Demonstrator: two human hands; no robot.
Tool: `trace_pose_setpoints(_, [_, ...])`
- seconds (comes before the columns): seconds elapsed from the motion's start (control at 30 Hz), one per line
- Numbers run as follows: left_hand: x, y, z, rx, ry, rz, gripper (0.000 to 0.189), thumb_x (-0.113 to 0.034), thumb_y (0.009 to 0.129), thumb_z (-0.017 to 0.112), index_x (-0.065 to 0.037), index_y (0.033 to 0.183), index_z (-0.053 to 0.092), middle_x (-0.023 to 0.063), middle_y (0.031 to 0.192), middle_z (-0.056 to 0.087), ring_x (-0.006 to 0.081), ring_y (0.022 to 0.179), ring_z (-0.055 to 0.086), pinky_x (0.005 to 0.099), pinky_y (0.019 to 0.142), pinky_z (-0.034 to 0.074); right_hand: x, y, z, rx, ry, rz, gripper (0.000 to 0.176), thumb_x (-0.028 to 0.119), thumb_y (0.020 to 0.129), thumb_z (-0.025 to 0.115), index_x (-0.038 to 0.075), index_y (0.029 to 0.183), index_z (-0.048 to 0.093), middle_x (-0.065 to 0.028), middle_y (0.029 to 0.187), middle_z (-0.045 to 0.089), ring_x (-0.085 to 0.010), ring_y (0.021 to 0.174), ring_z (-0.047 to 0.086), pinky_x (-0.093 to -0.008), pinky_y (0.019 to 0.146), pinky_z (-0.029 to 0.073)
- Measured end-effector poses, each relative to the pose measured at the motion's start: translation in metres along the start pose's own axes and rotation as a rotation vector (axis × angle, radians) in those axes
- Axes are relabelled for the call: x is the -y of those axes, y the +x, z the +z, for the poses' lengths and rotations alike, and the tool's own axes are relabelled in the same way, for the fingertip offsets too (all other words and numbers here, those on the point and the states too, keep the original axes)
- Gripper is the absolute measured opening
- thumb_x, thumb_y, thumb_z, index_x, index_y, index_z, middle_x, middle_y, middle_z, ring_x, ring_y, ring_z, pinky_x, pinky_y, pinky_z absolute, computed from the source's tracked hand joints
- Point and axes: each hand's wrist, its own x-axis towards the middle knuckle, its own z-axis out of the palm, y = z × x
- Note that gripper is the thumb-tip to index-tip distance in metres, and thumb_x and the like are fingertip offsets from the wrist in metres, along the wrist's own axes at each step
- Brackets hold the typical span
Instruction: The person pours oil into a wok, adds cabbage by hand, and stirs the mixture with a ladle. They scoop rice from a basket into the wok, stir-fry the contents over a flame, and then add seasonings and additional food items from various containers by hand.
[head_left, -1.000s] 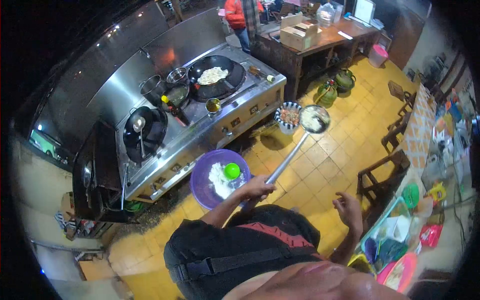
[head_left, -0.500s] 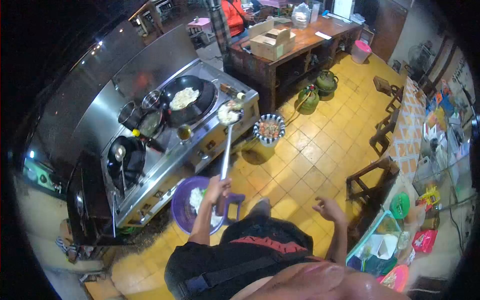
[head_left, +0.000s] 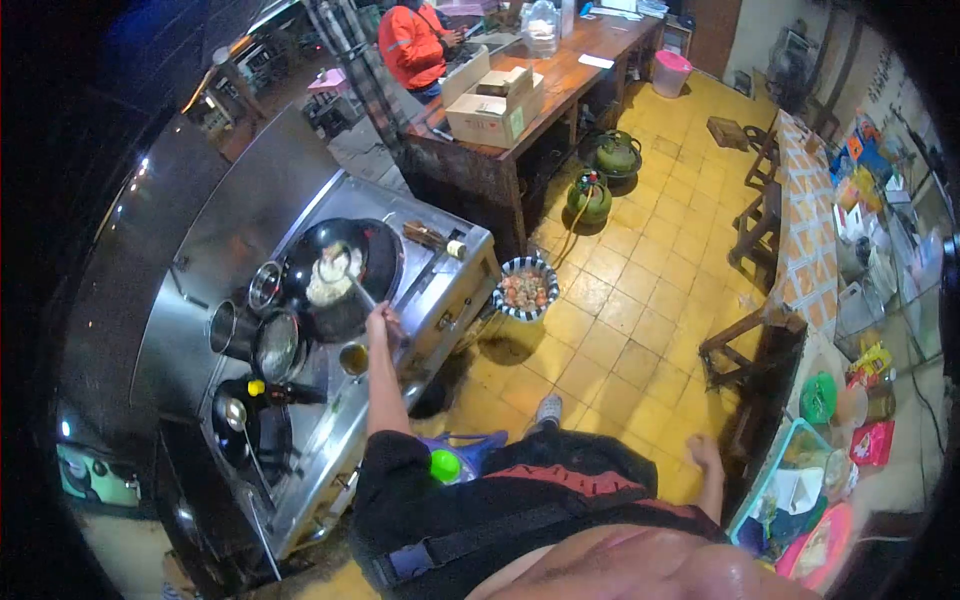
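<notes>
My left hand is closed round the handle of a long-handled ladle. The ladle's head lies inside a large black wok on the stove, touching a pale mass of food. Its exact contents are too blurred to name. My right hand hangs low at my right side over the floor, fingers curled and nothing visible in them. Close to my left forearm, a glass of amber liquid stands on the stove edge.
A second wok holds another ladle. A pot and a pan sit between the woks. A striped basket, green gas cylinders and a purple tub stand on the floor. A person in orange is behind the counter.
My left hand has carried the ladle from beside the stove into the large wok. The food it held is now in the wok. My right hand has lowered and its fingers have curled in.
</notes>
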Motion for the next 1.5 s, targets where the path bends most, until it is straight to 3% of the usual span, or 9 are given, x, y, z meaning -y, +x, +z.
trace_pose_setpoints(0.43, [0.019,0.093,0.028,-0.14,-0.099,0.033,0.029,-0.031,0.083,0.052,-0.013,0.062,0.043,0.0017,0.052,0.044,0.0138,0.045,0.041,0.024,0.043,0.033,-0.058,-0.094,0.033,0.132,0.244,0.452,0.025,0.027,0.071,0.061,0.003,0.076,0.061,-0.0163,0.069,0.061,-0.0312,0.067,0.06,-0.039,0.058,0.047])
trace_pose_setpoints(0.53, [0.012,0.035,0.085,-0.298,0.213,0.055,0.058,-0.062,0.078,0.04,-0.007,0.082,0.059,0.0002,0.065,0.052,0.0193,0.066,0.048,0.0448,0.062,0.036,-0.072,-0.076,0.037,0.073,0.278,0.46,0.025,0.027,0.071,0.061,0.003,0.075,0.061,-0.0154,0.066,0.06,-0.0316,0.064,0.059,-0.0391,0.057,0.047])
trace_pose_setpoints(0.67, [0.053,0.036,0.089,-0.097,-0.356,0.027,0.064,-0.064,0.076,0.05,-0.002,0.089,0.053,0.005,0.07,0.049,0.017,0.06,0.045,0.0272,0.052,0.037,-0.195,0.044,0.044,0.031,-0.197,-0.357,0.024,0.027,0.072,0.061,0.004,0.074,0.06,-0.0141,0.063,0.059,-0.032,0.06,0.058,-0.0393,0.056,0.047])
trace_pose_setpoints(0.7, [0.06,0.01,0.119,-0.165,-0.366,0.086,0.069,-0.067,0.076,0.045,-0.001,0.093,0.052,0.0062,0.071,0.049,0.0182,0.059,0.044,0.0306,0.053,0.04,-0.107,0.046,-0.008,-0.103,0.222,0.368,0.025,0.028,0.072,0.062,0.003,0.076,0.059,-0.0138,0.066,0.06,-0.0307,0.061,0.058,-0.0392,0.056,0.046])
trace_pose_setpoints(0.73, [0.091,0.033,0.092,-0.114,-0.408,0.106,0.074,-0.071,0.076,0.039,-0.001,0.097,0.051,0.0093,0.076,0.053,0.0205,0.062,0.048,0.0316,0.059,0.044,-0.16,0.092,0.003,-0.268,0.057,-0.082,0.024,0.026,0.075,0.06,0.002,0.08,0.059,-0.0154,0.071,0.061,-0.0283,0.062,0.058,-0.0382,0.055,0.044])
trace_pose_setpoints(0.77, [0.133,0.067,0.043,0.14,-0.506,0.156,0.079,-0.074,0.075,0.035,0.0,0.1,0.051,0.0111,0.084,0.057,0.0226,0.067,0.053,0.0324,0.062,0.047,-0.078,0.102,-0.064,-0.167,0.191,0.347,0.024,0.022,0.079,0.054,0.004,0.093,0.06,-0.0129,0.079,0.062,-0.0242,0.063,0.061,-0.0353,0.054,0.048])
trace_pose_setpoints(0.83, [0.234,0.078,0.026,0.218,-0.585,-0.046,0.063,-0.061,0.082,0.039,-0.002,0.095,0.052,0.0096,0.081,0.059,0.0229,0.068,0.056,0.035,0.059,0.048,0.009,0.144,-0.161,-0.473,0.257,0.124,0.03,0.024,0.078,0.055,0.005,0.101,0.06,-0.0164,0.092,0.063,-0.0256,0.081,0.063,-0.0359,0.068,0.049])
trace_pose_setpoints(1.1, [0.434,0.019,0.264,0.506,1.159,-0.563,0.037,-0.04,0.086,0.047,-0.004,0.093,0.052,0.007,0.077,0.057,0.0202,0.068,0.057,0.0374,0.058,0.049,0.038,0.265,-0.272,-0.352,0.354,-0.013,0.03,0.021,0.078,0.058,0.006,0.104,0.059,-0.0146,0.096,0.063,-0.0277,0.086,0.062,-0.0339,0.072,0.048])
trace_pose_setpoints(1.5, [0.551,0.091,0.663,0.577,1.201,-0.531,0.024,-0.026,0.086,0.05,-0.006,0.1,0.05,0.0055,0.079,0.056,0.0189,0.062,0.057,0.0357,0.054,0.049,0.026,0.334,-0.365,-0.607,0.574,0.015,0.024,0.018,0.08,0.06,-0.003,0.093,0.058,-0.0175,0.088,0.061,-0.027,0.076,0.064,-0.0333,0.067,0.05])
